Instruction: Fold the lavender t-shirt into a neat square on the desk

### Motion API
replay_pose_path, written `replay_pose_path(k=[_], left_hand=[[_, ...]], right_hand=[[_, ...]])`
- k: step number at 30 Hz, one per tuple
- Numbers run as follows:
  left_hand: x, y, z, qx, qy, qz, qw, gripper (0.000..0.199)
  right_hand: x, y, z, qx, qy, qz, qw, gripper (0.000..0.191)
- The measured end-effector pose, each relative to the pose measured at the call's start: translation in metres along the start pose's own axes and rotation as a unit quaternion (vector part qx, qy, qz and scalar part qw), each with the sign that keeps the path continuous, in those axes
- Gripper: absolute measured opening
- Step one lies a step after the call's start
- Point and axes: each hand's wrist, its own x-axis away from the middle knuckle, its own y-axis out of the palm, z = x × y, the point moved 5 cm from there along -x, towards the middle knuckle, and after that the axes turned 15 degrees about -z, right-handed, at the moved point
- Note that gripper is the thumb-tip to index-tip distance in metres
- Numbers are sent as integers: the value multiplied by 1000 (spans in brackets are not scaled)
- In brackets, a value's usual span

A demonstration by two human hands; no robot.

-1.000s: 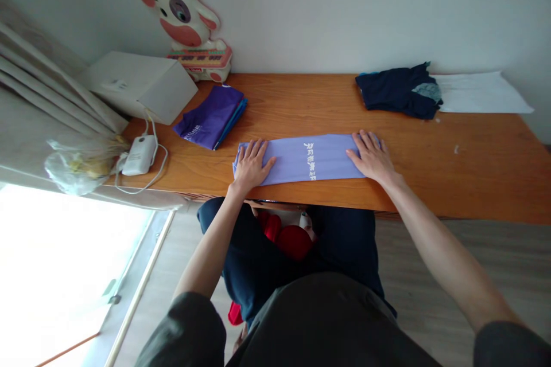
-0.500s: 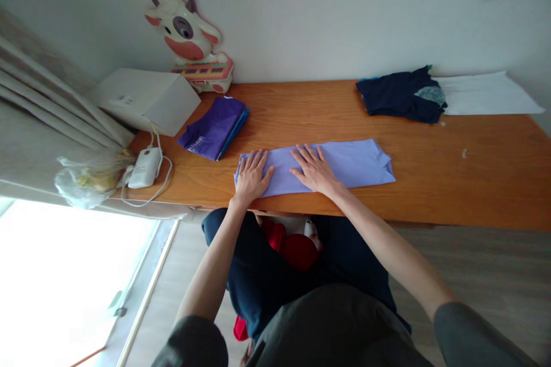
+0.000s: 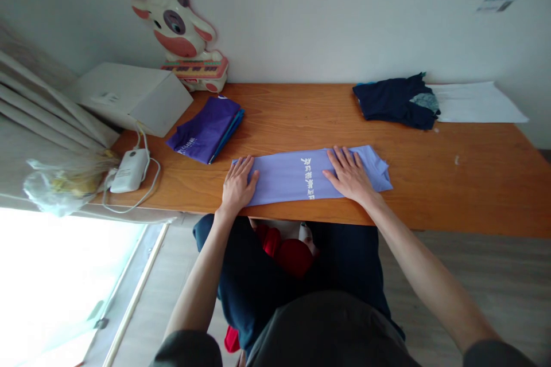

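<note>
A light purple garment (image 3: pixel 279 175), folded into a long strip with white lettering across its middle, lies near the front edge of the wooden table (image 3: pixel 297 117). My left hand (image 3: pixel 237 183) rests flat on its left end, fingers spread. Right of the lettering, my right hand (image 3: pixel 350 175) presses flat on the cloth, its fingers also apart. The right end of the strip looks slightly crumpled. Behind my left hand is a folded dark purple garment (image 3: pixel 209 129) with blue cloth under it.
A white box (image 3: pixel 133 94), a cow-shaped toy keyboard (image 3: pixel 196 69), a white corded device (image 3: pixel 129 171) and a plastic bag (image 3: pixel 64 183) occupy the left side. At the back right lie a dark navy garment (image 3: pixel 391 100) and a white cloth (image 3: pixel 473 103).
My right hand has slid to the right along the purple garment, and the white lettering now shows. My left hand stays at the left end. The view has shifted slightly.
</note>
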Motion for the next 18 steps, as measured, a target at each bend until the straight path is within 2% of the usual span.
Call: replay_pose_path(k=[5, 9, 11, 13, 15, 18], left_hand=[[16, -11, -17, 30, -30, 18, 999, 57], [41, -13, -12, 24, -72, 49, 996, 51], [58, -13, -6, 38, -95, 82, 991, 51], [77, -13, -1, 81, -120, 131, 981, 53], [96, -8, 4, 139, -141, 188, 962, 57], [120, 10, 13, 188, -174, 237, 937, 68]], right_hand=[[2, 3, 5, 3, -7, -8, 1000, 84], [0, 3, 14, -1, -14, -56, 998, 86], [-3, -2, 10, -8, -12, -64, 998, 86], [-7, -10, -5, -21, -31, -45, 998, 84], [-13, -17, -32, -43, -85, -30, 995, 83], [-25, -15, -77, -75, -177, -39, 981, 81]])
